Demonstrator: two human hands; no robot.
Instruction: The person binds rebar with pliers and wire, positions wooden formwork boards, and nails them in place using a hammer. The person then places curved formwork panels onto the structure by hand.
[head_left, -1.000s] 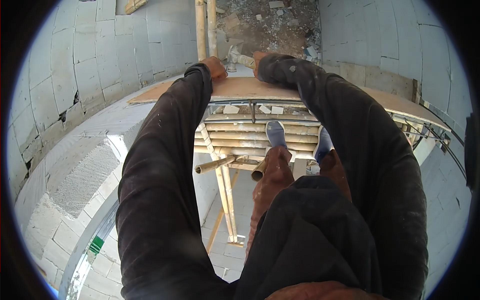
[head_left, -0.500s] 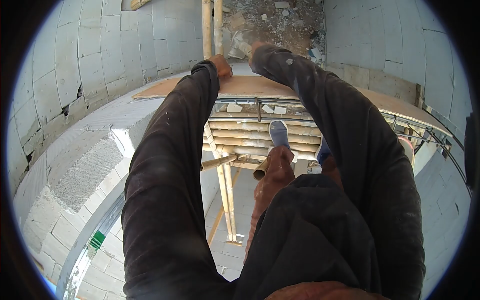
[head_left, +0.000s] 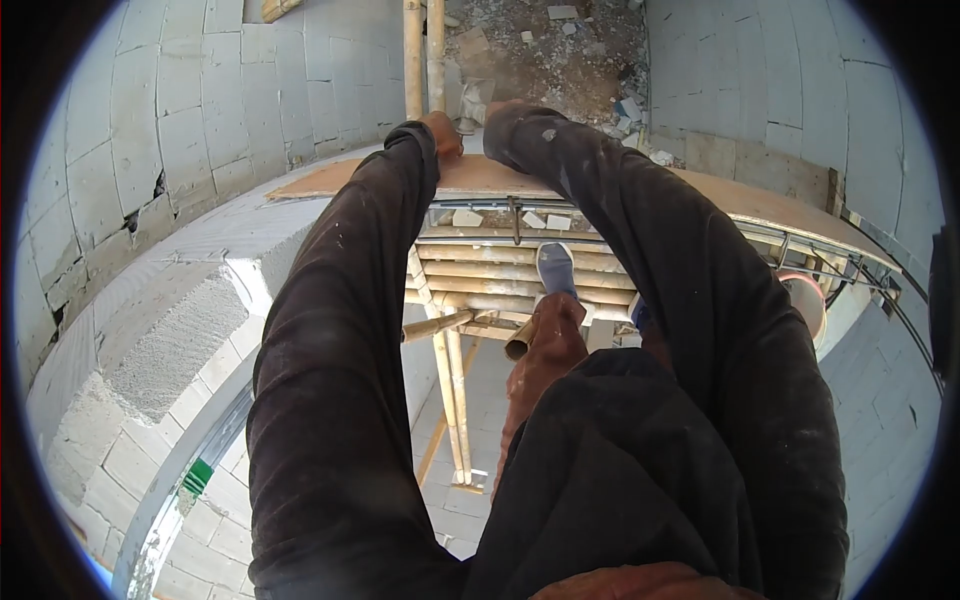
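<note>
A brown board (head_left: 490, 177) spans the view in front of me. My left hand (head_left: 445, 137) is at the board's far side, its fingers curled; anything inside them is hidden. Just to its right, my right hand (head_left: 503, 106) shows only as a strip beyond the dark sleeve (head_left: 560, 145), with its fingers hidden. A crumpled whitish thing (head_left: 474, 100) lies between the two hands in the picture; its kind is unclear, and I cannot tell whether either hand touches it.
My shoe (head_left: 556, 266) stands on bamboo poles (head_left: 480, 268) below the board. Upright bamboo poles (head_left: 414, 60) rise ahead. Pale block walls (head_left: 110, 110) flank both sides, with rubble (head_left: 590, 60) on the ground beyond. A metal rod (head_left: 516, 220) hangs under the board's near edge.
My right hand and sleeve have shifted left and slightly closer to me, nearer my left hand. The left hand stays at nearly the same spot on the board.
</note>
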